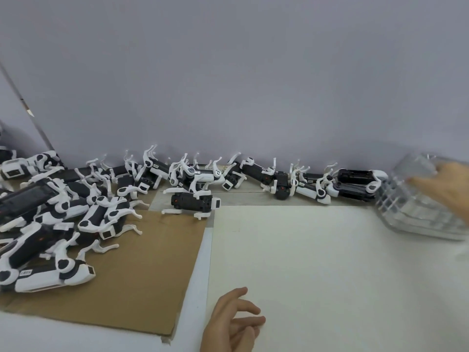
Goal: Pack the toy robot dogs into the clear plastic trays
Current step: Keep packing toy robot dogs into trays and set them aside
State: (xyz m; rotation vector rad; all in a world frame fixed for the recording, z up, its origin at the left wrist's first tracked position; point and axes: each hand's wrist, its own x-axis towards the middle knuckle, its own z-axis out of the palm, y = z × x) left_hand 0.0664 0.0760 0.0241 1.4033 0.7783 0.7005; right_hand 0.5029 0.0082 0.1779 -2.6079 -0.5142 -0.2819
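Toy robot dogs (48, 219) heaped left on cardboard (132, 275), more along wall (228, 72), trays (416, 199) far right

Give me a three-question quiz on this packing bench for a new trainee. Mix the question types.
1. Multiple choice: the big pile of toy robot dogs lies on
A. brown cardboard
B. a metal rack
C. a blue cloth

2. True or false: the left hand holds a dog.

3. Fill in: the stack of clear plastic trays at the far right is touched by the ___ hand.

Key
1. A
2. False: its fingers are relaxed and hold nothing.
3. right: the right hand is on top of the stack.
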